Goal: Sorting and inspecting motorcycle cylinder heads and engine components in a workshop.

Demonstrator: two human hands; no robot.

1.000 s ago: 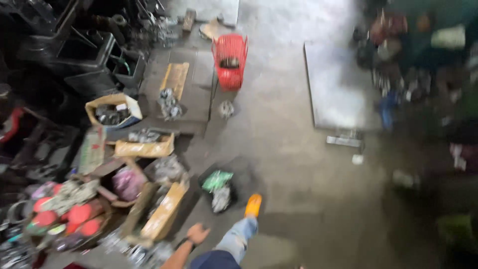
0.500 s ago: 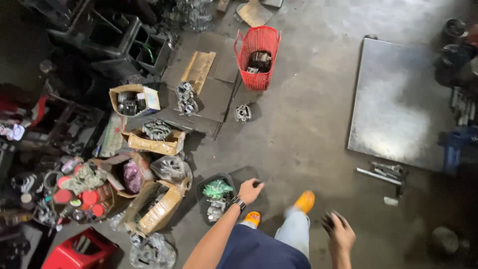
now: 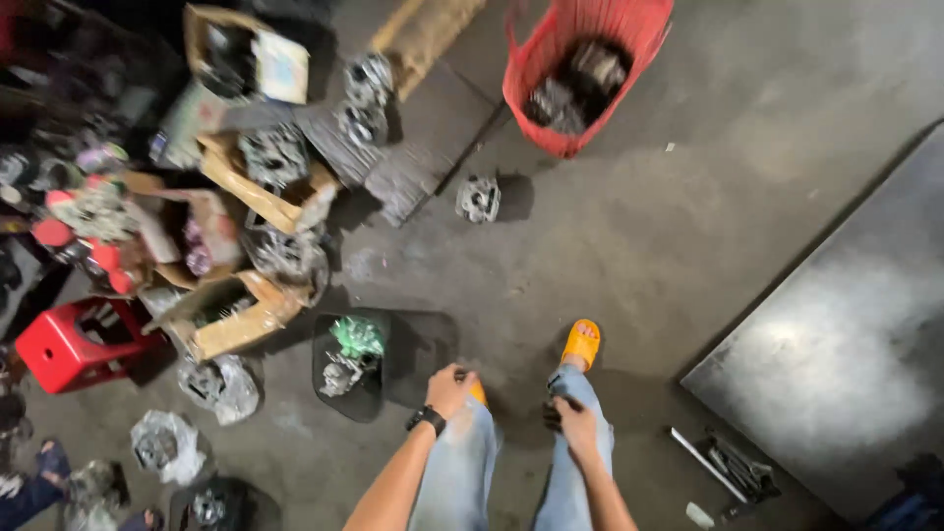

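Note:
I look straight down at my legs in pale jeans and orange sandals [image 3: 581, 344] on a grey concrete floor. My left hand [image 3: 450, 389], with a black wrist band, rests on my left knee, fingers curled, holding nothing. My right hand [image 3: 575, 426] lies on my right knee with something dark at its fingers; I cannot tell what it is. A black tray [image 3: 352, 366] with green and metal parts sits on the floor just left of my left hand.
A red mesh basket [image 3: 629, 39] of metal parts stands far ahead, with a lone metal part [image 3: 479, 199] on the floor nearer. Cardboard boxes [image 3: 234, 324] of parts, bagged parts [image 3: 218, 385] and a red stool [image 3: 69, 340] crowd the left. A grey metal sheet [image 3: 846, 344] lies right, tools [image 3: 733, 470] beside it.
The view has moved in and tilted down toward my feet. Both hands have drawn back from reaching out and now rest on my knees.

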